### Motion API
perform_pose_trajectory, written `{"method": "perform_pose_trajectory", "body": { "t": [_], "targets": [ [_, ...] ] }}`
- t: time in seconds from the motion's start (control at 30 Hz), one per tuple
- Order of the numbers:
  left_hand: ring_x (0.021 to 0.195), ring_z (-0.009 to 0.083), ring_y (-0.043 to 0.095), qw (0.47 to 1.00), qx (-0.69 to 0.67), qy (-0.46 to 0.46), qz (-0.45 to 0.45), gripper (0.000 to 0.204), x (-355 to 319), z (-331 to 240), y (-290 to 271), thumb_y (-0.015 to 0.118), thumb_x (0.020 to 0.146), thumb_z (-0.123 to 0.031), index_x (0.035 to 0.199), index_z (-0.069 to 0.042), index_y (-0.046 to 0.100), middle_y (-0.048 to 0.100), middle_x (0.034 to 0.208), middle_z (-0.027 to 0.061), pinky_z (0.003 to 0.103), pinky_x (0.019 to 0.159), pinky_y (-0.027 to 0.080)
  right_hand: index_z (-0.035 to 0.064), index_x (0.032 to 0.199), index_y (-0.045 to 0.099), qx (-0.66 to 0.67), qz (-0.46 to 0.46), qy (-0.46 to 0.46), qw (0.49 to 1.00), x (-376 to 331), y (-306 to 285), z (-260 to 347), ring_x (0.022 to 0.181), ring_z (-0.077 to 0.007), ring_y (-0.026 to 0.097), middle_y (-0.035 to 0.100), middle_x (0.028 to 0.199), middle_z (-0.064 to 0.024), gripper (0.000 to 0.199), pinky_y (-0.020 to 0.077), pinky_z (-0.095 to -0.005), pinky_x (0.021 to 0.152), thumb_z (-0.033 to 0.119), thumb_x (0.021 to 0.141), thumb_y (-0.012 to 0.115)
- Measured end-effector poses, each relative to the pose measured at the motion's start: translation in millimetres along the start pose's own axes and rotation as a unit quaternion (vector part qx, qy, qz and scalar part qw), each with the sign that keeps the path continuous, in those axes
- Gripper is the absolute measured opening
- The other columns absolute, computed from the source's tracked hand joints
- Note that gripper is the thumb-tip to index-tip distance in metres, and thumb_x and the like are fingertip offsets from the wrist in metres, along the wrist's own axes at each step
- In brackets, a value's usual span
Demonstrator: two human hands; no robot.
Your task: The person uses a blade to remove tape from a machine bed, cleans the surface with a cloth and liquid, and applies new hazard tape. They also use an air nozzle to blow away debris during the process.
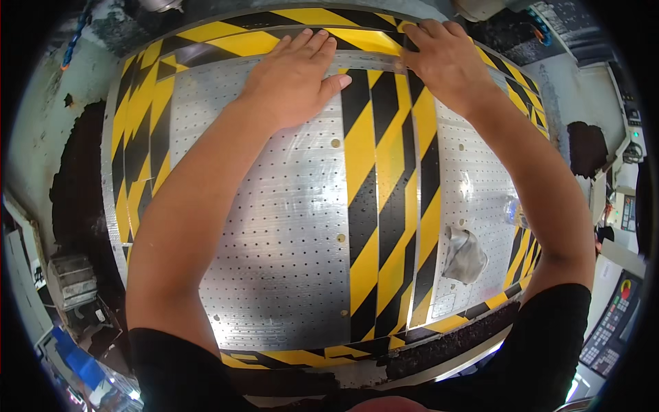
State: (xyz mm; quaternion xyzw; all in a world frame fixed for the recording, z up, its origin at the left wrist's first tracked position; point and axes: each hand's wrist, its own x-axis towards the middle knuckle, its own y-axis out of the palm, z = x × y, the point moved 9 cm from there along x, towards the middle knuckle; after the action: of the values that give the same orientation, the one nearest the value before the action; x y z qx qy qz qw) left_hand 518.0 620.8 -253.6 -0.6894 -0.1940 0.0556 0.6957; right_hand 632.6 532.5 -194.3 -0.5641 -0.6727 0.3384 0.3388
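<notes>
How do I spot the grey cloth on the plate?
Find the perforated metal plate bordered with yellow-and-black striped tape. On the narrower bare section right of the central stripes, check the nearer half. The grey cloth lies crumpled and dull against shiny metal.

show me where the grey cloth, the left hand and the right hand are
Grey cloth (465, 258): head view, middle of its crumpled surface.
Left hand (291, 79): head view, back of the hand.
Right hand (447, 63): head view, back of the hand.
</notes>
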Motion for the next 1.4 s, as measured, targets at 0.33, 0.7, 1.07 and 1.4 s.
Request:
{"method": "perform_pose_trajectory", "body": {
  "t": [0.33, 0.7, 1.07, 1.4],
  "targets": [
    [0.148, 0.0268, 0.027, 0.988, 0.018, -0.155, 0.006, 0.066, -85, 169, -18, 0.039, 0.102, -0.052, 0.151, -0.008, 0.037, 0.033, 0.159, 0.0121, 0.044, 0.121, 0.019, 0.0170, 0.093, 0.079, -0.027, -0.045, -0.015, 0.999, 2, -7, 0, 0.115, -0.0210, 0.057, 0.065, 0.113, -0.0030, 0.018, 0.0429, -0.0342, 0.097, 0.030, 0.084, 0.071],
    [0.150, 0.0333, 0.021, 0.945, 0.193, -0.238, 0.113, 0.085, -67, 138, -22, 0.027, 0.097, -0.069, 0.154, -0.007, 0.030, 0.030, 0.160, 0.0137, 0.051, 0.121, 0.014, 0.0165, 0.100, 0.079, -0.049, 0.010, -0.024, 0.998, 4, 5, -12, 0.125, -0.0230, 0.054, 0.066, 0.126, -0.0051, 0.021, 0.0386, -0.0358, 0.108, 0.021, 0.080, 0.074],
    [0.151, 0.0299, 0.020, 0.984, 0.102, -0.125, 0.080, 0.092, 13, 30, 3, 0.030, 0.095, -0.072, 0.154, -0.002, 0.026, 0.026, 0.161, 0.0149, 0.048, 0.122, 0.018, 0.0045, 0.086, 0.068, 0.047, -0.044, -0.139, 0.988, 10, -20, -19, 0.087, -0.0360, 0.065, 0.067, 0.090, -0.0154, 0.011, 0.0508, -0.0473, 0.075, 0.010, 0.083, 0.059],
    [0.151, 0.0330, 0.016, 0.978, 0.030, -0.162, 0.127, 0.098, 30, -6, 0, 0.033, 0.093, -0.074, 0.155, 0.001, 0.020, 0.017, 0.163, 0.0176, 0.048, 0.122, 0.016, 0.0107, 0.107, 0.073, -0.035, 0.020, -0.026, 0.999, 7, 4, -13, 0.132, -0.0245, 0.048, 0.061, 0.132, -0.0043, 0.022, 0.0338, -0.0408, 0.116, 0.009, 0.085, 0.067]
  ]
}}
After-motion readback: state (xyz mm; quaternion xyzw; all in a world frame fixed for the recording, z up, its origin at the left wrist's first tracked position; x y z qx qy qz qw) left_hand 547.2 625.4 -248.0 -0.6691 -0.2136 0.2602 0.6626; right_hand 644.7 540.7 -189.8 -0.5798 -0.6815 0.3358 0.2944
